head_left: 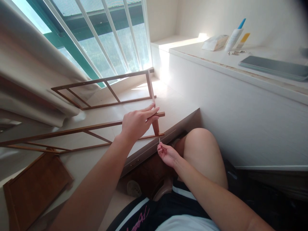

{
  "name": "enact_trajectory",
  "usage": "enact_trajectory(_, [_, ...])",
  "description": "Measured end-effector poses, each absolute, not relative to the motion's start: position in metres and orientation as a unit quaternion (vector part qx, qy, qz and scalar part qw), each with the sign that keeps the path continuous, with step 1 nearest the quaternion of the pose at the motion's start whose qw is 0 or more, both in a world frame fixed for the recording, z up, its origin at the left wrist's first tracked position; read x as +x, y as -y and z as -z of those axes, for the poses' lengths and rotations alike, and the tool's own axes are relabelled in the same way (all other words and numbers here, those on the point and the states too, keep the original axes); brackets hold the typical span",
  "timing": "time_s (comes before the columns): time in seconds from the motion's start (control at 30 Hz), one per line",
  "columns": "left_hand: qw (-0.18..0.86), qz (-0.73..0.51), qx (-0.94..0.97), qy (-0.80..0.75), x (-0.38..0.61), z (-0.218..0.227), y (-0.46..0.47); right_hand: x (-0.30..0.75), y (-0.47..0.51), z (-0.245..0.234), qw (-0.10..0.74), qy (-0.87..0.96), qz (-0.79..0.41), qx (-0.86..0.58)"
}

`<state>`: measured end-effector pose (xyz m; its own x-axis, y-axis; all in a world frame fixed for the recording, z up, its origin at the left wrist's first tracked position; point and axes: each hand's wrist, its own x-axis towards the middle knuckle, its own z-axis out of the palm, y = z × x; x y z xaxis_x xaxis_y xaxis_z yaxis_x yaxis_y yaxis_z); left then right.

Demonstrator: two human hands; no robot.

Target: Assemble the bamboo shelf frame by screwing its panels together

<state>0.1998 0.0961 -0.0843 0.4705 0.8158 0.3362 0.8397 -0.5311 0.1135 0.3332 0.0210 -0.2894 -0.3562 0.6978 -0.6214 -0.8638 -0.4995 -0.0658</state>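
Observation:
Two brown wooden side frames, a far one [108, 86] and a near one [72, 132], lie on the pale ledge, joined at their right ends by a crosspiece [156, 128]. My left hand [136, 123] grips this joined end, its fingers over the crosspiece and a protruding rail end [161, 114]. Just below the crosspiece's near corner, my right hand [167, 154] is closed in a pinch on a thin metal rod [159, 140]. The rod points up at the near rail's end. Whether its tip sits inside the wood is too small to tell.
A brown wooden panel [36, 189] leans at lower left. On the white counter [216, 69] at right stand a white tube [234, 39], a packet [215, 42], small metal fittings [237, 52] and a dark flat device [274, 67]. A curtain [36, 64] and barred window border the ledge.

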Motion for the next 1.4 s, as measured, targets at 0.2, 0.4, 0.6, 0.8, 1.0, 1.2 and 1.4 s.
enact_trajectory(0.2, [0.034,0.176,-0.857,0.483,0.2,0.084,-0.096,0.34,-0.02,0.293,0.496,-0.107,-0.804,-0.311])
enact_trajectory(0.4, [0.037,0.18,-0.856,0.483,0.201,0.084,-0.096,0.339,-0.02,0.296,0.508,-0.081,-0.791,-0.332])
enact_trajectory(0.6, [0.04,0.183,-0.857,0.48,0.2,0.085,-0.096,0.34,-0.021,0.293,0.508,-0.07,-0.786,-0.346])
enact_trajectory(0.8, [0.049,0.186,-0.856,0.479,0.2,0.086,-0.097,0.345,-0.022,0.285,0.493,-0.044,-0.793,-0.357])
enact_trajectory(1.0, [0.048,0.187,-0.857,0.477,0.2,0.087,-0.096,0.347,-0.018,0.278,0.501,0.023,-0.786,-0.363])
enact_trajectory(1.2, [0.049,0.194,-0.857,0.474,0.2,0.088,-0.097,0.343,-0.014,0.28,0.526,0.047,-0.77,-0.358])
enact_trajectory(1.4, [0.047,0.196,-0.857,0.475,0.2,0.089,-0.098,0.343,-0.013,0.283,0.541,0.033,-0.757,-0.365])
